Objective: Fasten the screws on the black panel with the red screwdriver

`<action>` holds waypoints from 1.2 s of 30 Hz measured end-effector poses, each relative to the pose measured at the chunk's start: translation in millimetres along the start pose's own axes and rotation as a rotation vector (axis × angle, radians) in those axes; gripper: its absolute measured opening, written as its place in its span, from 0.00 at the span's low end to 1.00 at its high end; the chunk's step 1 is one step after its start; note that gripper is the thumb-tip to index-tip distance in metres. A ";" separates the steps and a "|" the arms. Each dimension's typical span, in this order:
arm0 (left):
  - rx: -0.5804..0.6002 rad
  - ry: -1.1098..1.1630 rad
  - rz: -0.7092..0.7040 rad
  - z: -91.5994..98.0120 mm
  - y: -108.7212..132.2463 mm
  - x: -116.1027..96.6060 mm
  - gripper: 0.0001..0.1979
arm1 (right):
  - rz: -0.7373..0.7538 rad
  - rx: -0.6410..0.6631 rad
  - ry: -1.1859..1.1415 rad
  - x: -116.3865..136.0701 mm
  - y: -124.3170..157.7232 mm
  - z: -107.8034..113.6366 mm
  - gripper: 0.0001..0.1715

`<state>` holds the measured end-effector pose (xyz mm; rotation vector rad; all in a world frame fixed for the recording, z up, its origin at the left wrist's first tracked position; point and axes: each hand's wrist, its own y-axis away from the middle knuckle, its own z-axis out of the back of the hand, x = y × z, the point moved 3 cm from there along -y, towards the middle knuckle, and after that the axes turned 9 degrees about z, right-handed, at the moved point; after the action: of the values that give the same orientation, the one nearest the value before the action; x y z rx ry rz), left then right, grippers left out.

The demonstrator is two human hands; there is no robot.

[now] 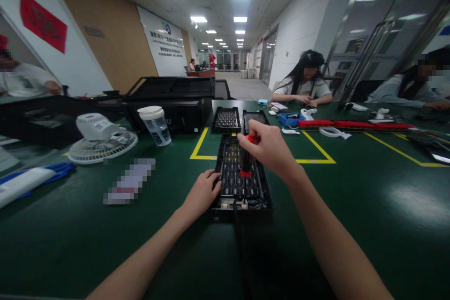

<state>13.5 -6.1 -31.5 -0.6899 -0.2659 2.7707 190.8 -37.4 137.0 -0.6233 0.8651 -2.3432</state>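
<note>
A black rectangular case (pixel 264 197) with rows of dark cells and small parts at its near end lies on the green table (pixel 161 248). My right hand (pixel 269 146) is closed round the handle of a red and black screwdriver (pixel 246 163), held upright over the middle of the case. The tool's tip is too small to make out. My left hand (pixel 202 191) rests on the left edge of the case, fingers apart and holding nothing. A dark strap (pixel 238 229) runs from the near end toward me.
Two more black trays (pixel 227 119) stand behind the case. To the left are a lidded cup (pixel 156 126), a white fan (pixel 101 138) and a blurred flat item (pixel 130 182). A blue box (pixel 291 119) and tape roll (pixel 329 131) lie right. Other people sit around.
</note>
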 end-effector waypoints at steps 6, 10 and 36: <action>-0.004 -0.012 -0.006 1.2 0.2 -1.3 0.16 | -0.035 -0.022 0.066 4.1 0.1 -3.3 0.18; -0.003 -0.012 -0.001 1.4 0.2 -1.4 0.16 | -0.046 -0.055 0.091 5.1 1.3 -5.7 0.17; -0.004 -0.004 -0.003 1.4 0.7 -1.1 0.16 | -0.165 -0.096 0.122 4.0 1.7 -12.9 0.11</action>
<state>13.6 -7.3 -30.0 -0.6845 -0.2735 2.7692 180.9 -35.5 127.9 -0.6172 1.0211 -2.5215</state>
